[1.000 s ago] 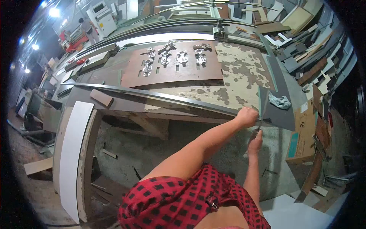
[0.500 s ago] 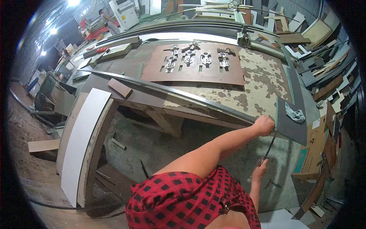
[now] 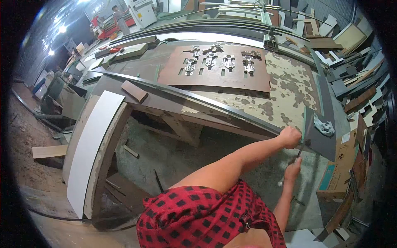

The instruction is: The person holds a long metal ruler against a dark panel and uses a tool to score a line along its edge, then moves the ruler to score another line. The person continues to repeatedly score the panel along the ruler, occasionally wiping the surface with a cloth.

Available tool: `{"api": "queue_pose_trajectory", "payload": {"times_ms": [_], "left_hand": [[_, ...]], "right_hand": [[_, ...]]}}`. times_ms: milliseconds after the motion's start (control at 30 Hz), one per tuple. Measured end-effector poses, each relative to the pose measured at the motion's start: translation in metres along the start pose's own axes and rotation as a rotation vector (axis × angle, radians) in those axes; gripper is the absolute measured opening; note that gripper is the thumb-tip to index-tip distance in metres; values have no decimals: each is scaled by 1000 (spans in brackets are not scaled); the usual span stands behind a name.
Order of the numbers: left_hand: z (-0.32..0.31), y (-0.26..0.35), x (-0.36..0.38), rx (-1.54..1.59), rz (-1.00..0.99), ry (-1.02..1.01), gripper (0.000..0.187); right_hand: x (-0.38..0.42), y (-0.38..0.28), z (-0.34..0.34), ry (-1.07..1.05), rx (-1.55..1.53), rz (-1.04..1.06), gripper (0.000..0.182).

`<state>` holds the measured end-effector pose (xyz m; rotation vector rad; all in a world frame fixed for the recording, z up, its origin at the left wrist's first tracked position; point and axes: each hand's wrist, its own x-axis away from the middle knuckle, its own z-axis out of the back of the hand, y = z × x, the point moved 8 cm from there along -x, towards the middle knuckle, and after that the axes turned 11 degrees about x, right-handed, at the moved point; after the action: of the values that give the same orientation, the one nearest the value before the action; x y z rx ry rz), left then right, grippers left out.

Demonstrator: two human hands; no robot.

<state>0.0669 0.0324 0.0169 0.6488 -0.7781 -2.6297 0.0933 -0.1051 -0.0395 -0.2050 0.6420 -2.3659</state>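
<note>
A long silver metal strip (image 3: 194,97) lies diagonally over the front of the worktable, its right end under my left hand (image 3: 290,137). That hand is closed in a fist around the end, at the table's front right corner. Just below, my right hand (image 3: 292,168) is closed on a thin dark file-like tool (image 3: 300,151). Its tip points up and sits right at the left fist, by the edge of a dark grey panel (image 3: 317,142). On that panel rests a crumpled light-blue cloth (image 3: 324,125).
A brown board (image 3: 223,84) bearing several metal hinges lies on the worktable (image 3: 285,99). A small brown block (image 3: 134,91) and a white panel (image 3: 94,153) are at left. A cardboard box (image 3: 340,165) stands at right. A person (image 3: 120,20) stands far back.
My right hand has moved up toward the left fist, and less of the dark tool shows between them. The view has shifted slightly; the left hand still grips the strip's end.
</note>
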Motion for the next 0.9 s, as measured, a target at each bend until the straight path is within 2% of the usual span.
{"api": "queue_pose_trajectory", "payload": {"times_ms": [67,133,167,233,267,333,433,467,533,633,733,800,867,900], "left_hand": [[-8,-4,-2,-15,25,-76,10],[-7,-4,-3,-5,21,-64,10],[-7,-3,-2,2,13,-55,10],[-8,-3,-2,-9,7,-70,10],[-8,0,-3,-25,-5,-78,10],[-3,4,-3,-41,31,-122,12],[-7,-1,-2,-52,61,-133,13],[-6,-1,-2,-45,51,-99,13],[0,3,-1,-40,53,-93,13],[4,2,1,-26,46,-46,13],[-4,-2,-1,-7,35,-42,10],[3,4,2,-43,54,-36,9],[-4,0,-1,-24,87,-125,12],[-7,-1,-4,-65,75,-164,13]], "right_hand": [[24,22,-12,-2,26,14,33],[50,54,-32,135,-234,84,31],[54,61,-35,131,-233,78,31],[59,81,-48,11,-414,-68,32],[59,87,-52,13,-414,-74,32],[56,79,-47,101,-151,46,32],[31,39,-28,80,-231,74,34],[21,18,-12,82,-231,73,34],[1,-11,11,-8,-18,-60,36],[-26,-9,4,123,-9,51,35],[-12,3,-3,80,-27,67,32],[17,13,-5,68,-108,25,29],[46,34,-17,-18,-356,-146,25],[50,70,-48,85,-398,-112,22]]}}
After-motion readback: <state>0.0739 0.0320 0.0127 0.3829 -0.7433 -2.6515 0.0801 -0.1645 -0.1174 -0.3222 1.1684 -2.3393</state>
